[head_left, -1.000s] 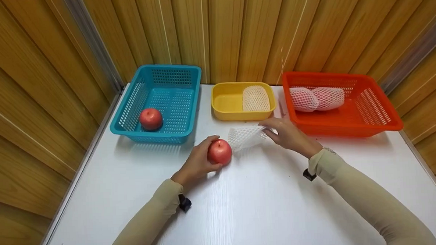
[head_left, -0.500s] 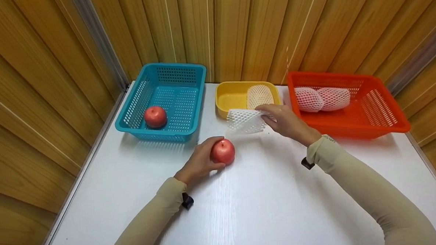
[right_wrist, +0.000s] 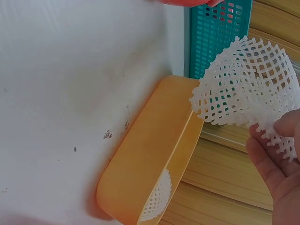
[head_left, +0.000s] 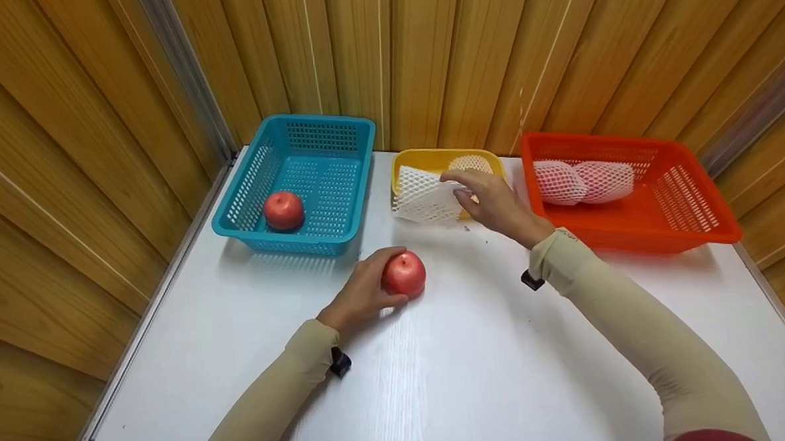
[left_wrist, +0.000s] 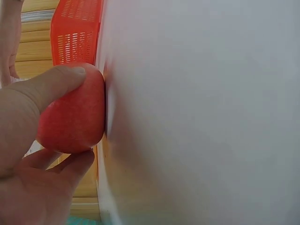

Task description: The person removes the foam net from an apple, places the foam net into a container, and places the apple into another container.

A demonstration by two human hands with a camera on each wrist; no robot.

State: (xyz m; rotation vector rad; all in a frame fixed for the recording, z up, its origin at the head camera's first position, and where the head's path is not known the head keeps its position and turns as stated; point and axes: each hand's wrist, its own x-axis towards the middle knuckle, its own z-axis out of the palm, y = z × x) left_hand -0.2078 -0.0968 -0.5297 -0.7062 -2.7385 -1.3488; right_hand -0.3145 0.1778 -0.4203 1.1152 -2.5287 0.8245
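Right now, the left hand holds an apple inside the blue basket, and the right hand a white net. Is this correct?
No: the head view shows the left hand holding the apple on the table. The right hand holds the net.

This looks like a walled work booth. Wood-patterned panels stand behind the white table and on both its sides.

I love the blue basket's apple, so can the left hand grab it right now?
Probably not: the left hand is holding a red apple. Nothing else seems to block the other apple in the open-topped blue basket.
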